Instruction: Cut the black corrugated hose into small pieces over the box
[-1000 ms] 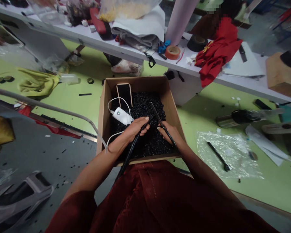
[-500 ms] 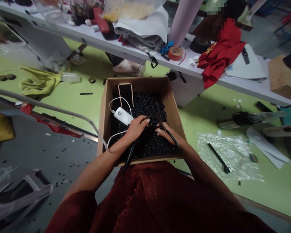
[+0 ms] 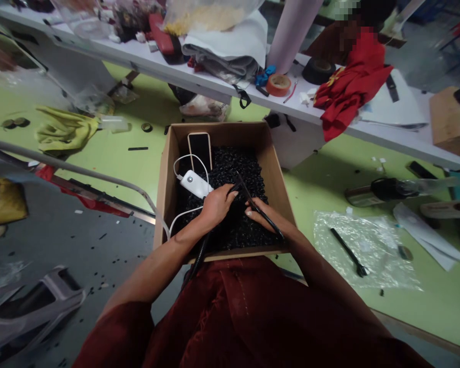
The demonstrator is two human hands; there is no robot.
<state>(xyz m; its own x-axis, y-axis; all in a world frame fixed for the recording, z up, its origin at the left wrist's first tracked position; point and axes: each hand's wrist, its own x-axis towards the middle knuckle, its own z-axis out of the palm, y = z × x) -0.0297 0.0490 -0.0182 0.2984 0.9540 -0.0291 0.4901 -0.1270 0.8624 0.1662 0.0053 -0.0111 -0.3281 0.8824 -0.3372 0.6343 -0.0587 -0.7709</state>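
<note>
I read the slim black tool [image 3: 255, 205] lying diagonally, tip away and leftward from my right hand [image 3: 263, 215], which grips it with curled fingers; what my curled left hand [image 3: 215, 206] holds, I cannot tell.

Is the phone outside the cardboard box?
No, the phone is inside the cardboard box, at its far end beside the black pellets.
</note>
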